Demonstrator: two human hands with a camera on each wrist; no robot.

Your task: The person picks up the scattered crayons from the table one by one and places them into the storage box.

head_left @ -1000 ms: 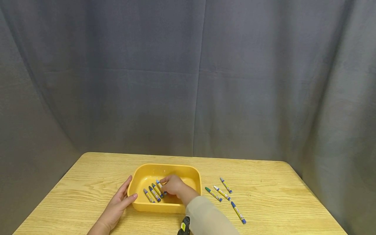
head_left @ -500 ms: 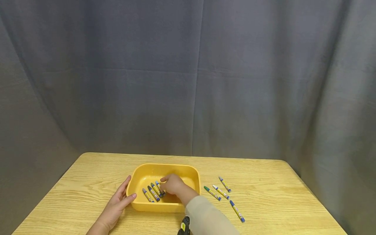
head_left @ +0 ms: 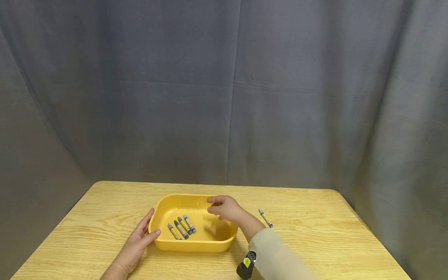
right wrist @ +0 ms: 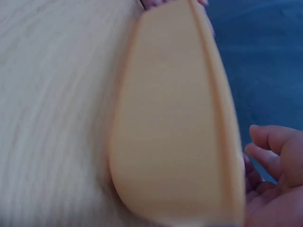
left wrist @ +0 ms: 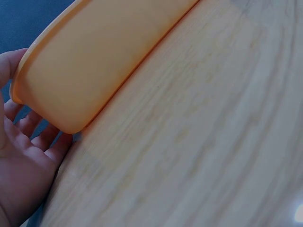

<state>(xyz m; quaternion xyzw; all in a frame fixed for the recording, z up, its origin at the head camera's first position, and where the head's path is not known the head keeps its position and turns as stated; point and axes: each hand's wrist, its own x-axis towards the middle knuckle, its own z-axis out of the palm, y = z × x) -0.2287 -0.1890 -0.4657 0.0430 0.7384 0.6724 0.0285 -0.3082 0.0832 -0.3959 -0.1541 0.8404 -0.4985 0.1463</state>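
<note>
A yellow plastic tray (head_left: 196, 246) stands on the table. My left hand (head_left: 134, 245) holds its left end, with the thumb at the rim and the fingers along the outer wall, as the left wrist view also shows. Several crayons lie side by side on the tray's floor, the rightmost a light-blue-tipped crayon (head_left: 189, 224). Over the tray's right side hovers my right hand (head_left: 227, 209), its fingers loosely spread around nothing. In the right wrist view, that hand (right wrist: 279, 179) is beside the tray's rim.
One grey-tipped crayon (head_left: 266, 218) lies on the wooden table (head_left: 315, 217) right of the tray. The right sleeve (head_left: 276, 252) covers part of the table there. A grey curtain (head_left: 224, 97) hangs behind the table.
My right hand has let go of the light-blue-tipped crayon in the tray and moved up and right. The right arm now hides several crayons on the table. My left hand stays at the tray.
</note>
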